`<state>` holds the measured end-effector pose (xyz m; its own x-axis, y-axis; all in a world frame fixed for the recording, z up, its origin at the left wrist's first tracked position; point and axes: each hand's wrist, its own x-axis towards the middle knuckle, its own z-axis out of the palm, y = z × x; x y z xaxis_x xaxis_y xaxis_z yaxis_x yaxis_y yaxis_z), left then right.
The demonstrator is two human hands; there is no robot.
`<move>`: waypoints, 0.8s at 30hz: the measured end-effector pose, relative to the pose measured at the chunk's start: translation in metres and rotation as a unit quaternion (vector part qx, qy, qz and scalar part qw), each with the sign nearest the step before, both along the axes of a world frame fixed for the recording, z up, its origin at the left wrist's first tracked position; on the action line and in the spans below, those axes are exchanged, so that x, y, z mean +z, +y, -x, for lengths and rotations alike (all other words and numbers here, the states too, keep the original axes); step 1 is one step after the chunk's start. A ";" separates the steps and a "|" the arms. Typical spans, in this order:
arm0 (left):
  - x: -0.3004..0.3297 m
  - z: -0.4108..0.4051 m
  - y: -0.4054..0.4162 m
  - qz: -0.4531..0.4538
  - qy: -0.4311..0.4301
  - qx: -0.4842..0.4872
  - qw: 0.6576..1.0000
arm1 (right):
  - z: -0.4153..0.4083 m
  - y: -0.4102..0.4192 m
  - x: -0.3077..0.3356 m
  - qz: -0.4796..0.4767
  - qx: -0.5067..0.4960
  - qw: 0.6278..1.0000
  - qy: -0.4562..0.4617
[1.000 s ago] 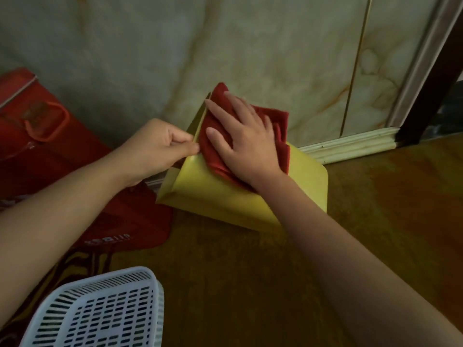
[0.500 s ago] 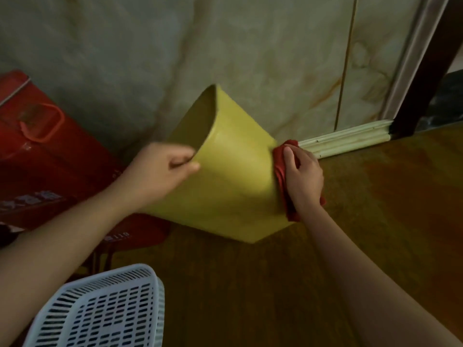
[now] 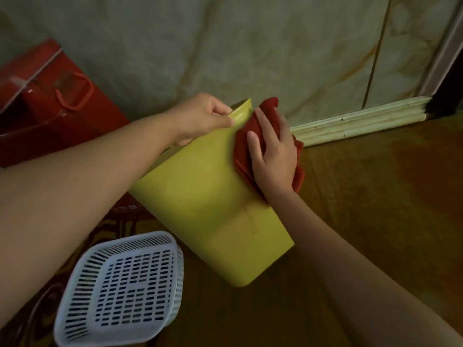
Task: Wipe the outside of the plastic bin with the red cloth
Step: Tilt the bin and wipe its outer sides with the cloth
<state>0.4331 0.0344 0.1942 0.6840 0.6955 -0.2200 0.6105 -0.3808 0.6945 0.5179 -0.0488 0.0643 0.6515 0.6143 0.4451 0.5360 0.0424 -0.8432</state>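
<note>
1. Head view, grip first: left hand [image 3: 200,118] pinched tight on the rim of the yellow plastic bin [image 3: 208,196], thumb and fingers clamped over the edge near its top corner.
2. Right hand [image 3: 273,154] spread flat over the red cloth [image 3: 244,139], pressing it onto the bin's outer wall up near the rim; not really clenched, more palm and fingers pinning it down.
3. Bin tipped over at a slant, mouth turned toward the marble-look wall [image 3: 250,46], base pointing back at the camera, low over the brown floor [image 3: 375,196].
4. White slotted basket [image 3: 120,289] just beside the bin's base, lower left.
5. Red bag [image 3: 50,108] with a loop handle behind the left forearm, against the wall.
6. Pale baseboard [image 3: 363,121] to the right of the cloth.
</note>
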 end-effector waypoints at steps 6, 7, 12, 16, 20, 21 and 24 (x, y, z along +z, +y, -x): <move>-0.003 0.004 0.004 -0.034 0.001 0.046 0.998 | -0.001 -0.058 -0.085 0.109 0.061 0.976 -0.177; -0.003 0.001 0.002 -0.036 0.007 0.051 0.998 | -0.001 -0.074 -0.105 0.132 0.061 0.974 -0.173; 0.005 0.041 -0.004 -0.120 0.102 -0.070 0.985 | -0.002 -0.105 -0.141 0.178 0.054 0.980 -0.069; 0.013 0.137 -0.009 -0.139 0.134 -0.031 0.981 | 0.011 -0.095 -0.125 0.181 0.007 0.983 0.010; 0.011 0.152 -0.007 -0.097 0.110 -0.009 0.989 | 0.050 -0.089 -0.117 0.152 -0.009 0.987 0.042; 0.011 0.147 -0.008 -0.098 0.109 -0.020 0.989 | 0.063 -0.090 -0.118 0.142 -0.001 0.990 0.023; 0.010 0.137 -0.008 -0.098 0.085 -0.043 0.991 | 0.085 -0.090 -0.114 0.135 0.005 0.991 0.010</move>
